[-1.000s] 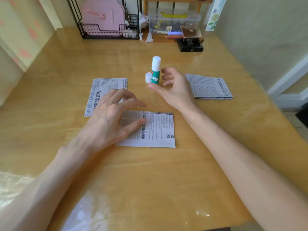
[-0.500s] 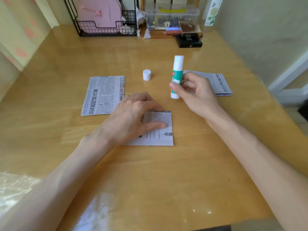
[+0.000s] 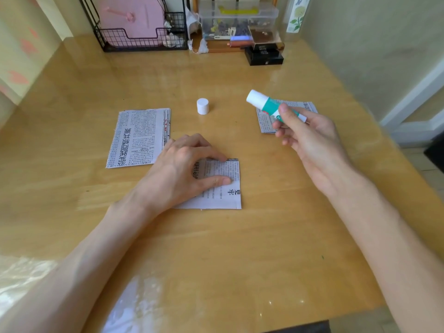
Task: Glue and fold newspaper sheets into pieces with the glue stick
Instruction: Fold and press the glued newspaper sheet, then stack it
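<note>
The right hand (image 3: pixel 310 138) is hovering above the surface (image 3: pixel 216 248), its grip curling round the lower half of the glue stick (image 3: pixel 269 104), which is tilting, white end up and leftward. The left hand (image 3: pixel 182 169) is pressing the folded newspaper piece (image 3: pixel 225 188) flat, fingers loosely spread, holding nothing. The white cap (image 3: pixel 202 106) is standing apart between the left newspaper stack (image 3: pixel 139 137) and the right newspaper stack (image 3: pixel 265 122). Bare wood is lying toward the near edge.

Table (image 3: pixel 240 248) is showing light wood grain under a smooth, glossy coat that is throwing white glare near the front edge. Newspaper pieces (image 3: pixel 139 138) are reading as thin matt printed paper (cut edges slightly rough). Glue stick (image 3: pixel 266 104) and cap (image 3: pixel 202 106) are looking like smooth, faintly shiny plastic. Wire basket (image 3: pixel 134 40) is appearing as black metal, and storage box (image 3: pixel 237 18) as clear plastic.
</note>
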Motion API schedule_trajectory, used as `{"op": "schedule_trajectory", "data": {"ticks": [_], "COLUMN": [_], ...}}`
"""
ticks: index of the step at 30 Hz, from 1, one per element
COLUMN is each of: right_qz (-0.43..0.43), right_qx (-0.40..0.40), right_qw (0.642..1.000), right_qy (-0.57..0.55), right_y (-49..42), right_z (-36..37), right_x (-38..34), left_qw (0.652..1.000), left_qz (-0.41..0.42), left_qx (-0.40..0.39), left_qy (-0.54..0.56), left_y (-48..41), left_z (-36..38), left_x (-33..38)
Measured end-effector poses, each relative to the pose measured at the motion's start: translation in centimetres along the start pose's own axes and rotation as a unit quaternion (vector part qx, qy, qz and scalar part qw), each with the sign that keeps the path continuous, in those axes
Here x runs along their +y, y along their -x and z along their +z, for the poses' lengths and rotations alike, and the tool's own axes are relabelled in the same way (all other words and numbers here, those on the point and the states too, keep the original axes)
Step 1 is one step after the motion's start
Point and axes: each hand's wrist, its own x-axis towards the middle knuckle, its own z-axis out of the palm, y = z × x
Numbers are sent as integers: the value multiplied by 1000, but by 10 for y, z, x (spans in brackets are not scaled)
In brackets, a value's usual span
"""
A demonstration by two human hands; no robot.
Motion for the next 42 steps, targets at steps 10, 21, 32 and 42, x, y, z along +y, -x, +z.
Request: {"op": "schedule_trajectory", "data": {"ticks": [10,21,32,42], "right_qz": [10,-241,-319,-324], "right_qx": [-14,-197,-244,-212], "right_qw": [997,934,855,867], "right_qy": [-69,173,327,315], "right_y": [1,19,23,24], "right_z": [-6,22,39,44], "right_x": [-6,6,14,8], "left_qw": [998,990,987,986], "left_qz": [-24,-7,-27,-28], "left_qx": [1,2,5,-1], "left_qy": [65,140,159,162], "left_y": [-1,6,7,8], "left_z": [-2,0,-2,-5], "left_x": [3,-10,-9,-7]}}
